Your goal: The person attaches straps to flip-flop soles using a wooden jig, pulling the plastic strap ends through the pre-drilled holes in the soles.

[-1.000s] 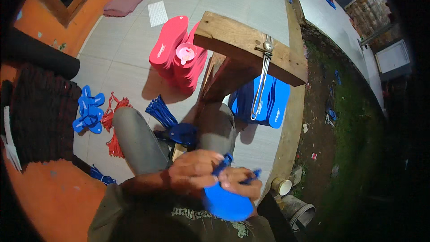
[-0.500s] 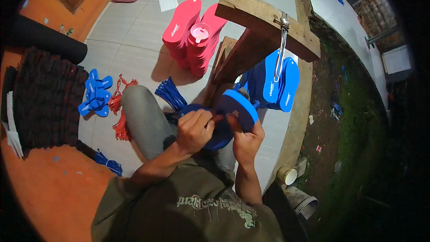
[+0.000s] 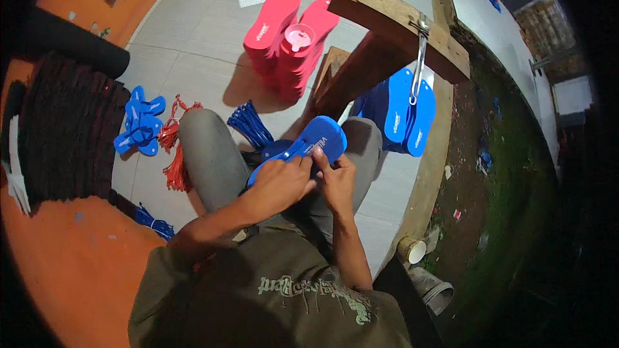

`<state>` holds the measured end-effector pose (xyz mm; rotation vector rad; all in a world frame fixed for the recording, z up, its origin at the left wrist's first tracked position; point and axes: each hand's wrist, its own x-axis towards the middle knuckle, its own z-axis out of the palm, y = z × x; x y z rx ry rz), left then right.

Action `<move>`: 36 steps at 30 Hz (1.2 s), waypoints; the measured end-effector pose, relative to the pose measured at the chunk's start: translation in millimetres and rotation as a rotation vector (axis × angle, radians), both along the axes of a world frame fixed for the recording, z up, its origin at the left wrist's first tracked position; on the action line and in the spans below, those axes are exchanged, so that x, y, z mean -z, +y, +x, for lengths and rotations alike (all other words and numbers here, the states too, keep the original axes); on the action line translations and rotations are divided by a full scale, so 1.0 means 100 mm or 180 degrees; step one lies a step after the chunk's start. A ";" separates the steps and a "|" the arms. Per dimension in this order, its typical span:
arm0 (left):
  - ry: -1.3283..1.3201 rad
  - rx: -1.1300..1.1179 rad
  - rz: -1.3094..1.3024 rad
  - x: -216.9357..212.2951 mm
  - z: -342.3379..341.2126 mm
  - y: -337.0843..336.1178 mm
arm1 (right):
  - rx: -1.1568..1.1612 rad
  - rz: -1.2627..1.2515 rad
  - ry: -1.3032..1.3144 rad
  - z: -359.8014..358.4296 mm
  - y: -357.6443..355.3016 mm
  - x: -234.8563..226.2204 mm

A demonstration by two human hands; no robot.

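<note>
Left hand (image 3: 280,183) and right hand (image 3: 335,180) both gripping one blue sandal sole (image 3: 309,145), two blue soles (image 3: 409,113) leaning nearby

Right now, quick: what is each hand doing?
Left hand: closed on the blue sandal sole, gripping its near part.
Right hand: fingers pressed on the same sole, pinching at its strap; exact grip cannot be told.

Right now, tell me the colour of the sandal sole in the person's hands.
Blue sandal sole, seen best in the head view.
</note>
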<state>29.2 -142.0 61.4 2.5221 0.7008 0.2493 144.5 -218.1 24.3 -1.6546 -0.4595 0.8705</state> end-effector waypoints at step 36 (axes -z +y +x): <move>-0.4225 -0.2747 -0.2603 0.47 -1.31 1.11 | -0.3169 0.0412 -0.3685 0.41 0.89 2.18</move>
